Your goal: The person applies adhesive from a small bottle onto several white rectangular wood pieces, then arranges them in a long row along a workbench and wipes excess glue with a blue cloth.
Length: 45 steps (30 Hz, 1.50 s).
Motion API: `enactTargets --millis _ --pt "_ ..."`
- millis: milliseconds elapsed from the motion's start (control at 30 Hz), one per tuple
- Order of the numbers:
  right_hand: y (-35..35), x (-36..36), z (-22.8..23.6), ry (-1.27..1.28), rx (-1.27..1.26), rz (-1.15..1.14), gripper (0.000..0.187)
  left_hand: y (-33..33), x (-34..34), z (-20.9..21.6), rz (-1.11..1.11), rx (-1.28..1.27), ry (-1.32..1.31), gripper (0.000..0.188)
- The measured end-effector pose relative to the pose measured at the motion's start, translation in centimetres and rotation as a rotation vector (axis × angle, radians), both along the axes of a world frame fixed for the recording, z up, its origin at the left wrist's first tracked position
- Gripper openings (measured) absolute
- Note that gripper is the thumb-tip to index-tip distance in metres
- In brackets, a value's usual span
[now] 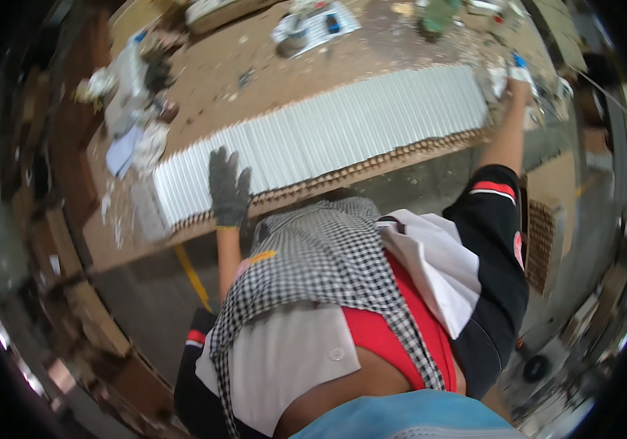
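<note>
A long row of slim silver-white tubes (328,121) lies side by side on the table, with brown round ends along its near edge. My left hand (230,192), in a dark grey glove, rests flat on the left part of the row, its fingers stretched and slightly apart. Past the right end of the row, my right hand (518,89) reaches out beside a small white thing with a blue top (520,61). Blur hides its fingers, so whether it grips that thing is unclear.
A pale block (150,211) stands against the row's left end. Crumpled cloths and plastic (132,139) lie at the table's left. A white sheet (321,28) with small items and a green object (439,16) are at the far side. Cartons (540,241) stand on the floor at right.
</note>
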State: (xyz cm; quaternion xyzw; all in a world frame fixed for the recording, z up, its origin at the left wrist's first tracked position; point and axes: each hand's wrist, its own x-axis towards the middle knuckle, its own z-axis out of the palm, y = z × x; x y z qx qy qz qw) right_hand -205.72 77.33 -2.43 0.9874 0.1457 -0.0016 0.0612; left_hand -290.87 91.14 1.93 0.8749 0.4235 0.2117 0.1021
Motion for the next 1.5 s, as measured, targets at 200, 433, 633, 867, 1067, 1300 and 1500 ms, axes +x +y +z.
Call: enactTargets --millis 200,433,633,867,1067,1300,1500 --pt "-0.4 -1.6 1.8 0.307 1.088 0.205 0.031 1.4 -0.1 -0.9 0.010 0.048 -0.040 0.045" --pt "8.1 -39.3 8.2 1.534 1.300 0.308 0.042 2.7 -1.1 -2.0 0.013 0.046 -0.038 0.049" --pt "11.9 -52.0 9.5 1.562 0.903 0.663 0.038 2.9 -1.4 -3.1 0.024 0.006 -0.019 0.053" --pt "16.2 -56.9 6.1 0.591 0.465 1.329 0.029 3.0 -1.8 -3.4 0.013 0.062 -0.072 0.053" --pt "17.4 -58.5 3.7 0.405 0.249 1.465 0.030 3.0 -1.9 -4.0 0.050 -0.001 -0.043 0.056" --pt "18.6 -59.4 3.2 0.379 0.276 1.408 0.017 3.1 -1.8 -4.7 0.072 -0.059 -0.056 0.060" --pt "18.7 -59.5 3.0 0.385 0.403 1.384 0.012 3.3 -2.0 -5.7 0.051 0.003 -0.060 0.060"
